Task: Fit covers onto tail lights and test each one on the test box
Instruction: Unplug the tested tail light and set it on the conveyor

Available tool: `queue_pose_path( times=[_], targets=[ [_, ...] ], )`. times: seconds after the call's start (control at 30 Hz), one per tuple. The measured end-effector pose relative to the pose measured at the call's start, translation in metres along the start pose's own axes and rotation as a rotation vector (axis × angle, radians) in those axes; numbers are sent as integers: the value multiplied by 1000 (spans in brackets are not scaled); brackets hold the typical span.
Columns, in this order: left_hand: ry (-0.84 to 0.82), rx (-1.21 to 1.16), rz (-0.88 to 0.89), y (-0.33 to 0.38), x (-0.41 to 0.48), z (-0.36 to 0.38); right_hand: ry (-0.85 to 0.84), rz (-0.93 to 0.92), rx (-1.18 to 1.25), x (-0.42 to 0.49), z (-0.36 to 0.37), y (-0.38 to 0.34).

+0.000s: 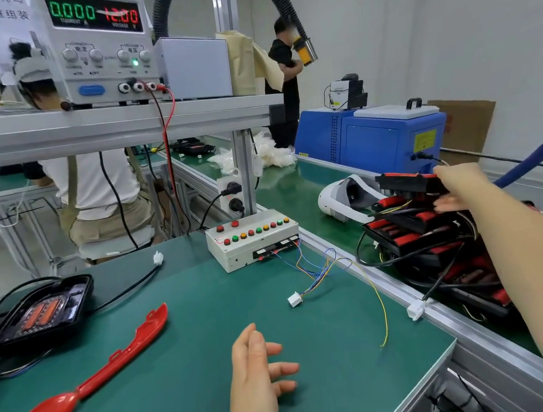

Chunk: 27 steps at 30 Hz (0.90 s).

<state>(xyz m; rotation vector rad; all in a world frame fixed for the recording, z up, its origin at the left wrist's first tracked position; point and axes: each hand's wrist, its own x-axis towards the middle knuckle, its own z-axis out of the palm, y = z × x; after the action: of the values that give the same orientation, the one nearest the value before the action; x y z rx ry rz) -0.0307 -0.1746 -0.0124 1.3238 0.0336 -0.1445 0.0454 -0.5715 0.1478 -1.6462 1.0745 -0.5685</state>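
Head cam, fwd & down, close over green bench.

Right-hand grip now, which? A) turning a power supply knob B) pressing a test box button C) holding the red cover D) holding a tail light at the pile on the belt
D: the right-hand grip holds a tail light at the pile on the belt, far from the test box; the red cover lies untouched on the mat.
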Motion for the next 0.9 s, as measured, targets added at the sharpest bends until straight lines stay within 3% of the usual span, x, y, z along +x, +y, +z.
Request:
queue_pose_path(
  times=[0.13,0.3,0.4,0.47,0.57,0.63,0.9],
  targets=[
    [-17,10,11,0,-1,0,31,-202,-540,-3,-9,0],
    [-25,14,17,0,-3,-1,251,-243,-1038,-15,-8,-7],
    [-27,16,21,0,-3,-1,324,-337,-1105,-13,-7,-10],
    [-25,21,26,0,-3,-2,276,-424,-1018,-9,-6,-11],
    [-28,23,26,-1,-3,-2,-57,-447,-993,-8,-2,-10],
    [-29,26,24,-1,-3,-2,-190,-441,-1075,-7,-5,-6],
    [-11,16,19,-1,-2,-3,-173,-450,-1143,-6,-2,-9]
  ],
)
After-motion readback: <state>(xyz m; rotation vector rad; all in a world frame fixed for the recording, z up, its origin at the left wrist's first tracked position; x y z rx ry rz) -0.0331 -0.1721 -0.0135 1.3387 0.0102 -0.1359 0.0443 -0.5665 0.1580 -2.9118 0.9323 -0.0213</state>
